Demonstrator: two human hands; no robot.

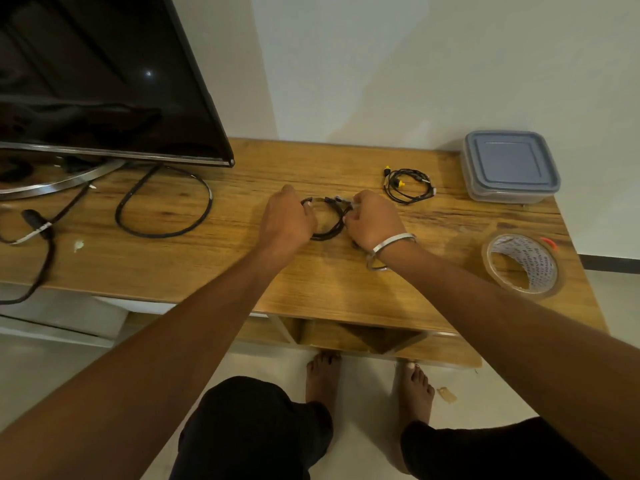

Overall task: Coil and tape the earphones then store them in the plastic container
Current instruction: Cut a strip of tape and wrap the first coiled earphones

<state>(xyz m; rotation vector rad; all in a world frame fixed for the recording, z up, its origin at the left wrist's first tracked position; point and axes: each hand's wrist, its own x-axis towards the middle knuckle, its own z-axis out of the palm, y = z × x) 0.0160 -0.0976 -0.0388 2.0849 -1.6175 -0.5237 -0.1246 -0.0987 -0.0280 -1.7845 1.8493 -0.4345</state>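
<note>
Hands meet mid-table: left hand [285, 216] and right hand [374, 221] both pinch coiled black earphones [329, 220] on the wooden table [207, 265], with lidded plastic container [509, 166] far right.

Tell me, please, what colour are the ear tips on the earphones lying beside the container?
Yellow, on the black-corded earphones; the head view shows them best.

Dim warm indoor light; glare spot on television [148, 73]; wide-angle edge distortion; soft focus
</note>
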